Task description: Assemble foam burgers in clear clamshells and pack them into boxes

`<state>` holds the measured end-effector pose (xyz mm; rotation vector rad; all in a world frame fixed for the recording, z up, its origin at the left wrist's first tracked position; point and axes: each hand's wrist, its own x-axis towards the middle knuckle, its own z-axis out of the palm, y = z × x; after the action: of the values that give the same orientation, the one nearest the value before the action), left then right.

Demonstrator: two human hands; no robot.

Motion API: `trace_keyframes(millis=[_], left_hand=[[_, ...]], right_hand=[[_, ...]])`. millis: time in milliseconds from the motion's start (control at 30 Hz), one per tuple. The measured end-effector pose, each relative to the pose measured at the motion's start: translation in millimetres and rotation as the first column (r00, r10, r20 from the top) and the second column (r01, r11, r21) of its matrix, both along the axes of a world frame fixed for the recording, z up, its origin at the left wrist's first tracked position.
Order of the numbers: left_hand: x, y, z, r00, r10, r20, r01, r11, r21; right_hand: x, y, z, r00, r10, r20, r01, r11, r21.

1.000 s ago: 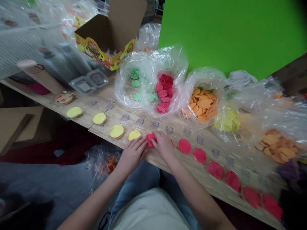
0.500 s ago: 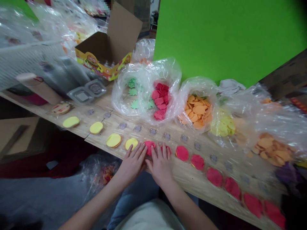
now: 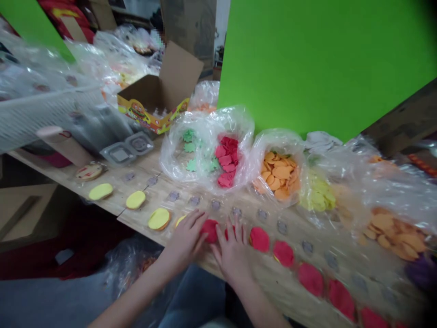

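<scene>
So, the left hand and the right hand lie palm down at the near edge of the wooden table, apart, with fingers spread and neither closed around anything. Between them sits a red disc, touched along its left side by the left hand's fingertips. A second red disc is partly covered by the right hand's fingers, and a yellow disc is partly hidden under the left hand.

More red discs run in a row rightward along the near edge. More yellow discs run leftward toward a patterned disc near the table's left end. Behind both rows lies a line of small grey studs.

Farther back stand clear bags: one with green and red pieces, one with orange pieces, and one with yellow pieces. Past them are a grey plastic tray, an open burger-printed box and a green screen
</scene>
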<state>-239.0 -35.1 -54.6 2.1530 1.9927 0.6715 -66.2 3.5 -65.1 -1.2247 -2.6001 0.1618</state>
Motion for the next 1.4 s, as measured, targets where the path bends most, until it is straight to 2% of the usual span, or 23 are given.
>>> trace_keyframes(millis=[100, 167, 233, 267, 300, 367, 467, 567, 667, 733, 833, 867, 933, 1000, 1100, 1200, 1300, 1400], left_hand=[[-7.3, 69.1, 24.3, 0.978, 0.031, 0.208, -0.024, 0.999, -0.040], [-4.9, 123.5, 30.5, 0.963, 0.087, 0.255, -0.058, 0.991, -0.120], [3.2, 167.6, 25.2, 0.950, 0.164, 0.266, -0.125, 0.980, -0.158], [8.6, 182.2, 19.1, 0.941, 0.199, 0.274, -0.156, 0.973, -0.173], [14.4, 191.3, 12.0, 0.929, 0.232, 0.289, -0.182, 0.965, -0.191], [25.7, 195.3, -1.9, 0.898, 0.282, 0.338, -0.213, 0.950, -0.227], [35.0, 187.0, -11.7, 0.823, 0.340, 0.455, -0.226, 0.931, -0.286], [25.6, 182.5, -3.1, 0.697, 0.377, 0.610, -0.224, 0.923, -0.314], [3.6, 173.9, 18.8, 0.526, 0.333, 0.783, -0.159, 0.942, -0.295], [-9.2, 157.1, 33.0, 0.405, 0.271, 0.873, -0.044, 0.960, -0.277], [-19.7, 113.9, 44.0, 0.233, 0.228, 0.945, 0.132, 0.956, -0.263], [-21.2, 96.5, 45.1, 0.131, 0.252, 0.959, 0.182, 0.945, -0.273], [-22.5, 61.2, 46.0, -0.069, 0.335, 0.940, 0.224, 0.923, -0.313], [-24.5, 29.4, 47.3, -0.195, 0.391, 0.900, 0.196, 0.914, -0.355], [-33.3, -8.2, 50.3, -0.224, 0.390, 0.893, 0.111, 0.921, -0.374], [-44.2, -34.9, 50.8, -0.247, 0.403, 0.881, 0.150, 0.914, -0.376], [-47.0, -50.6, 45.6, -0.321, 0.388, 0.864, 0.189, 0.920, -0.343], [-40.3, -56.6, 35.1, -0.364, 0.347, 0.864, 0.058, 0.935, -0.351]], right_hand=[[10.3, 4.1, 1.3, 0.994, -0.021, -0.104, 0.025, 0.999, 0.042], [20.9, 6.2, -0.1, 0.986, -0.029, -0.164, 0.041, 0.997, 0.071], [33.4, 7.7, -3.7, 0.980, -0.024, -0.196, 0.044, 0.994, 0.099], [40.1, 8.2, -6.3, 0.979, -0.025, -0.205, 0.048, 0.993, 0.112], [46.9, 8.6, -9.2, 0.977, -0.023, -0.212, 0.050, 0.991, 0.123], [59.6, 9.9, -15.8, 0.972, -0.019, -0.234, 0.052, 0.989, 0.140], [72.5, 13.7, -25.6, 0.959, 0.047, -0.281, -0.002, 0.987, 0.159], [74.4, 19.4, -28.0, 0.941, 0.110, -0.319, -0.074, 0.990, 0.121], [64.8, 26.1, -14.3, 0.900, 0.028, -0.434, -0.063, 0.996, -0.067], [50.1, 32.6, 3.7, 0.822, -0.136, -0.553, -0.020, 0.964, -0.266], [14.6, 46.8, 34.3, 0.638, -0.419, -0.646, -0.010, 0.834, -0.551], [0.5, 51.6, 42.3, 0.601, -0.468, -0.648, -0.050, 0.787, -0.615], [-27.5, 57.7, 51.3, 0.595, -0.475, -0.649, -0.213, 0.685, -0.697], [-51.3, 56.0, 50.6, 0.605, -0.463, -0.648, -0.364, 0.563, -0.742], [-74.0, 40.3, 39.9, 0.628, -0.500, -0.597, -0.468, 0.369, -0.803], [-85.5, 21.1, 32.2, 0.673, -0.472, -0.570, -0.523, 0.242, -0.818], [-93.9, 8.4, 31.7, 0.647, -0.515, -0.562, -0.552, 0.193, -0.811], [-99.0, 2.7, 33.6, 0.585, -0.600, -0.545, -0.546, 0.206, -0.812]])
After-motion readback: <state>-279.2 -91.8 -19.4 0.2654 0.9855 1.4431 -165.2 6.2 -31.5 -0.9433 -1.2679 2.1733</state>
